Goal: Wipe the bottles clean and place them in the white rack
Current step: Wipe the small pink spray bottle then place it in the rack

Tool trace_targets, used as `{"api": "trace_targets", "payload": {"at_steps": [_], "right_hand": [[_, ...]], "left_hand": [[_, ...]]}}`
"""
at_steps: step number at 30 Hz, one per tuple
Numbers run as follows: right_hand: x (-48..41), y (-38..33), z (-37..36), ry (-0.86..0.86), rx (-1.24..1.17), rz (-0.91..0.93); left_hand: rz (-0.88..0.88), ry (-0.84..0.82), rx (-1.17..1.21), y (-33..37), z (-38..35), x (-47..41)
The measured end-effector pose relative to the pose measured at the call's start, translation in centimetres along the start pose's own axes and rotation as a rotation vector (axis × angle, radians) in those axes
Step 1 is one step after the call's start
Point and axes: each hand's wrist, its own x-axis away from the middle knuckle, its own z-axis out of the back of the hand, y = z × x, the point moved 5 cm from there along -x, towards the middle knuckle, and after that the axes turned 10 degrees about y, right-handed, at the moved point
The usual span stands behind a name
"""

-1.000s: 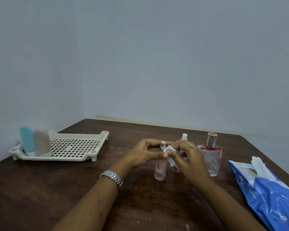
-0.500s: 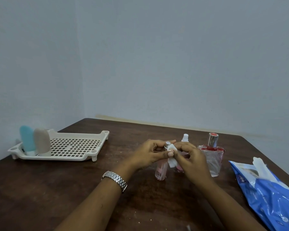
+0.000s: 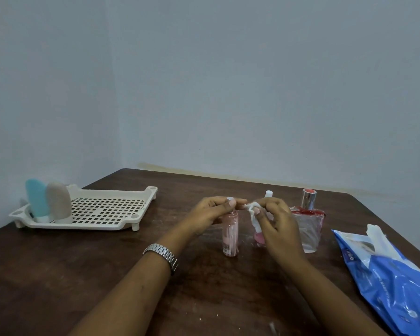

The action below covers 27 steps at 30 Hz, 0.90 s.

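Left fingers (image 3: 232, 203) pinch pink bottle (image 3: 230, 231); right hand (image 3: 277, 224), gripping wipe (image 3: 254, 214), half-hides small bottle (image 3: 260, 238)

Pink bottle (image 3: 230, 235) upright on table (image 3: 83, 275), neck gripped by L hand (image 3: 214, 212). Wipe (image 3: 252, 212) pinched in R hand (image 3: 278, 223), just beside cap (image 3: 229, 198). Blue bottle (image 3: 35, 197) & beige bottle (image 3: 58, 202) stood in rack (image 3: 107, 209).

Two bottles (image 3: 58, 202) occupy the white rack (image 3: 121, 226)'s left end.

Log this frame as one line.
phase: wiping | left hand: holds upright pink spray bottle | right hand: pinches white wipe beside it | white rack: blue bottle, beige bottle inside
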Motion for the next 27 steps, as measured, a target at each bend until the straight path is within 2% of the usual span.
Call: {"api": "trace_targets", "payload": {"at_steps": [6,14,20,23,27], "right_hand": [[0.9,-0.7,-0.6,-0.036,-0.045,0.060],[1.2,-1.6,-1.0,0.014,0.124,0.311],[1.6,-1.6,-1.5,-0.003,0.223,0.393],[1.5,-1.6,-1.3,0.002,0.217,0.403],[1.3,-1.4,-1.1,0.023,0.184,0.320]], "left_hand": [[0.019,0.029,0.043,-0.5,0.0,0.0],[0.000,0.056,0.107,-0.9,0.1,0.0],[0.016,0.093,0.155,-1.0,0.3,0.0],[0.010,0.098,0.150,-1.0,0.3,-0.1],[0.005,0.097,0.133,-1.1,0.1,-0.1]]}}
